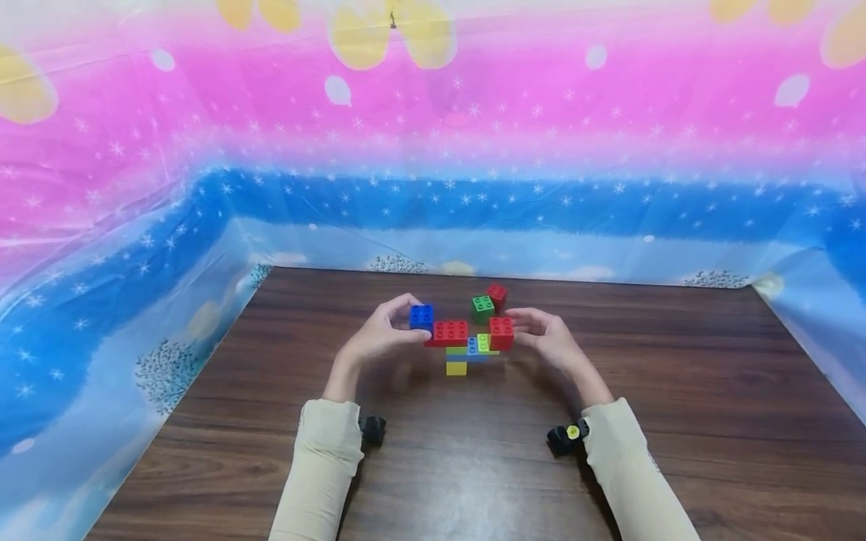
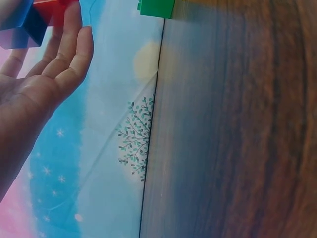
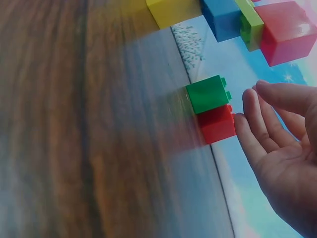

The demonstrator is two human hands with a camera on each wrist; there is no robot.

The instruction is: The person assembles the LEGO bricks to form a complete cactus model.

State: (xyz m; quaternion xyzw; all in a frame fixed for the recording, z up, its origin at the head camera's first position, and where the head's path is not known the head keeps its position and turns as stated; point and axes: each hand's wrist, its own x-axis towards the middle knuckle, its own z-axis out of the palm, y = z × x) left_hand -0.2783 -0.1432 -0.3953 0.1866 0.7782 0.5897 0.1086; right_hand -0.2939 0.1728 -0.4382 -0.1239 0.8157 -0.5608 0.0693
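A built-up model of toy building bricks stands at the middle of the table. It has a long red brick (image 1: 449,333), a blue brick (image 1: 421,317) on the left end, a red square brick (image 1: 501,332) on the right end, and blue, lime and yellow bricks (image 1: 456,368) below. My left hand (image 1: 382,330) pinches the blue brick between thumb and fingers; part of that grip falls outside the left wrist view. Beside the red square brick is my right hand (image 1: 551,342), its fingers extended and apart from the brick in the right wrist view.
Behind the model, a loose green brick (image 1: 482,306) and a loose red brick (image 1: 497,295) sit close together on the dark wooden table (image 1: 460,466). A patterned cloth (image 1: 514,203) hangs along the table's back and side edges.
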